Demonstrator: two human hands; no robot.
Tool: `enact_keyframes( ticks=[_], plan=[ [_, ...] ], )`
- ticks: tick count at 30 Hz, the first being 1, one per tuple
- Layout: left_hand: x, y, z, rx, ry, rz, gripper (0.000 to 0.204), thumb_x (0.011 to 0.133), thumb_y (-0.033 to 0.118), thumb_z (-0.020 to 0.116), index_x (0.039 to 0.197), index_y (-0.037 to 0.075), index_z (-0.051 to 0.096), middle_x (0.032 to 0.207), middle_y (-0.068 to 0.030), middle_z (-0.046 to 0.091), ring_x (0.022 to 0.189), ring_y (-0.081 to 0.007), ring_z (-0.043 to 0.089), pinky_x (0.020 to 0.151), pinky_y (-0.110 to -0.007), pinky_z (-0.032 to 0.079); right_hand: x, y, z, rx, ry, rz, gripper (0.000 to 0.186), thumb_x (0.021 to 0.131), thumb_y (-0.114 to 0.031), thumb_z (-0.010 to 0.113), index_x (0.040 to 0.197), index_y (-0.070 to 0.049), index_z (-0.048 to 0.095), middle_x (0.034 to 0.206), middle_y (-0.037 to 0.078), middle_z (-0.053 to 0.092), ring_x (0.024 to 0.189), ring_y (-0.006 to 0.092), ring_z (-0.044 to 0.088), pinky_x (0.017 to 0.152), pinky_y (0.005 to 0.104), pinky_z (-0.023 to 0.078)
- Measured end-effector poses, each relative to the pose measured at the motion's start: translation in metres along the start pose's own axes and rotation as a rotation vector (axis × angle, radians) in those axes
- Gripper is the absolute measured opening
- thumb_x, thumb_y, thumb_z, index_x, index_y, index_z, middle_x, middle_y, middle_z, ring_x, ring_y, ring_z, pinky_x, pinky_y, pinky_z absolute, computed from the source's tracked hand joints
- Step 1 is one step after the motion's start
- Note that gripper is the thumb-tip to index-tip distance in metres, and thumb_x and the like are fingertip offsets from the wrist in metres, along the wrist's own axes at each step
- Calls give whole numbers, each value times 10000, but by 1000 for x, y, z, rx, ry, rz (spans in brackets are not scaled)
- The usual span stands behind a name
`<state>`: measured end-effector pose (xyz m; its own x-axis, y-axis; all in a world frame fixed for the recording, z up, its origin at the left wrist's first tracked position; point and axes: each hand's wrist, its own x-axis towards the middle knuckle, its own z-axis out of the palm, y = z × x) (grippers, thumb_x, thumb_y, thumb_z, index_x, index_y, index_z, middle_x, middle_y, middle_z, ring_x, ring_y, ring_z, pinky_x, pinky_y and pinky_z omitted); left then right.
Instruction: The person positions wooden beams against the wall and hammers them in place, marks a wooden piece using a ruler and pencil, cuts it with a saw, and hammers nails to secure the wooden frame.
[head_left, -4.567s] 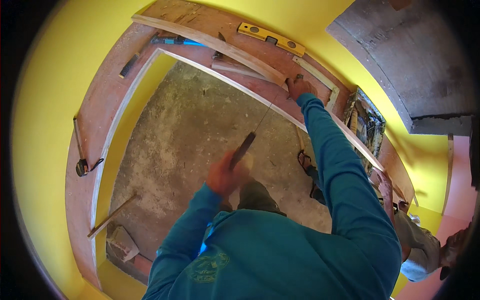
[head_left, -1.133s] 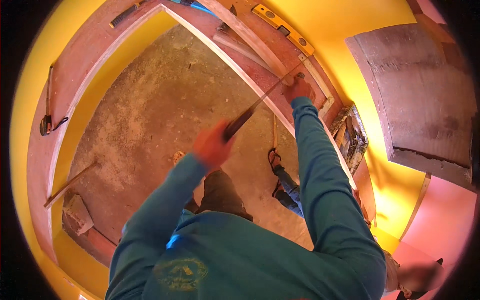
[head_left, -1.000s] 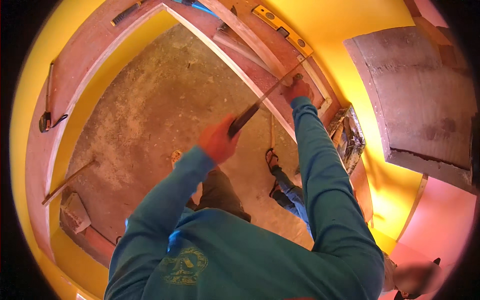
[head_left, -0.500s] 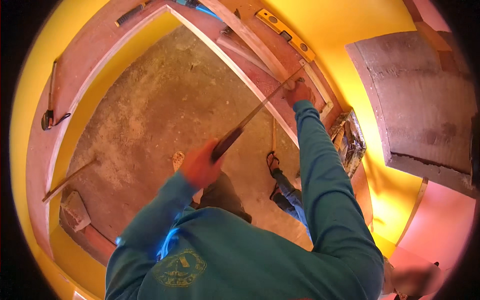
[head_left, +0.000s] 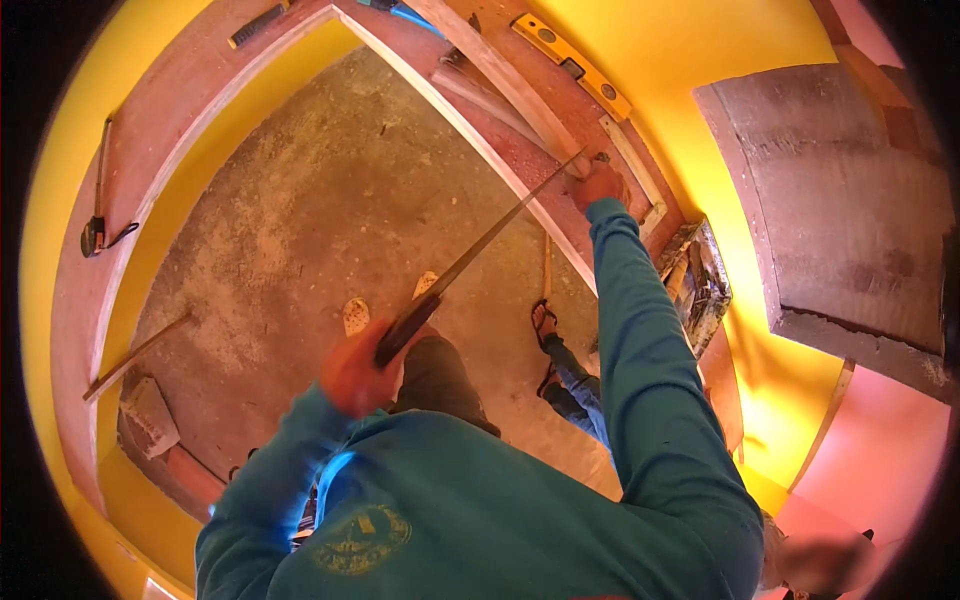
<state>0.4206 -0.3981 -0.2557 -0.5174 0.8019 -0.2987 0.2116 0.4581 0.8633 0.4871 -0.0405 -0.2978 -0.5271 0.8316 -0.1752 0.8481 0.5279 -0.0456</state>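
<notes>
My left hand [head_left: 358, 368] is wrapped round the dark handle of a handsaw [head_left: 495, 230], in front of my chest. The long narrow blade slants up to the right, and its tip lies across the near end of a long wooden plank [head_left: 500, 78]. My right hand [head_left: 600, 186] is closed on that plank's end, close beside the blade tip. The plank rests on a reddish ledge [head_left: 510, 155] with a pale edge. Part of the plank's end is hidden by my fingers.
A yellow spirit level [head_left: 570, 68] and a small wooden frame [head_left: 632, 165] lie by the wall. A tape measure [head_left: 93, 236] sits on the left ledge. Another person's sandalled foot [head_left: 543, 322] is on the floor to the right. A crumpled-looking box [head_left: 697, 285] stands beside my right sleeve.
My left hand has drawn the saw back toward my body, down and to the left, so less blade passes the plank. My right hand stays on the plank's end.
</notes>
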Motion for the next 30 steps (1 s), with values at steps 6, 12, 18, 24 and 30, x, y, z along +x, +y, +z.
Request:
enact_keyframes(
  ticks=[6, 12, 18, 24, 30],
  plan=[
    [85, -2, 43, -87, 155, 146, 227, 710, 210, 527, 899, 98, 469, 688, -185, 537, 641, -369, 518, 529, -421, 411, 0, -20, -4, 12, 39, 6, 365, 595, -329, 590, 859, -80, 554, 798, 178, 570, 785, 341, 536, 694, 411, 425],
    [20, 9, 11, -18, 12, 57, 217, 715, 179, 514, 897, 73, 466, 708, -174, 542, 657, -364, 517, 542, -426, 407, -2, 1, -4, -11, 37, 16, 316, 619, -343, 541, 837, -120, 586, 823, 165, 571, 784, 338, 537, 692, 408, 429],
    [66, 3, 26, -6, -21, -13, 271, 697, 188, 536, 929, 60, 482, 697, -179, 537, 658, -315, 547, 527, -354, 425, -2, -13, -4, 19, 52, -24, 325, 602, -356, 556, 787, -92, 594, 811, 180, 567, 780, 346, 533, 700, 412, 421],
    [38, 2, 28, 23, 4, 81, 258, 701, 185, 535, 922, 72, 467, 673, -171, 534, 607, -351, 526, 509, -397, 411, 10, 13, 6, -12, 55, -40, 356, 578, -370, 589, 779, -76, 591, 793, 182, 570, 771, 340, 537, 683, 408, 423],
    [29, -11, 18, 5, -9, 28, 279, 685, 148, 527, 942, 65, 456, 689, -172, 537, 625, -366, 520, 535, -435, 410, 7, 0, -3, 54, -20, -45, 399, 571, -379, 608, 787, -44, 583, 805, 199, 563, 778, 336, 536, 687, 402, 422]
  ],
)
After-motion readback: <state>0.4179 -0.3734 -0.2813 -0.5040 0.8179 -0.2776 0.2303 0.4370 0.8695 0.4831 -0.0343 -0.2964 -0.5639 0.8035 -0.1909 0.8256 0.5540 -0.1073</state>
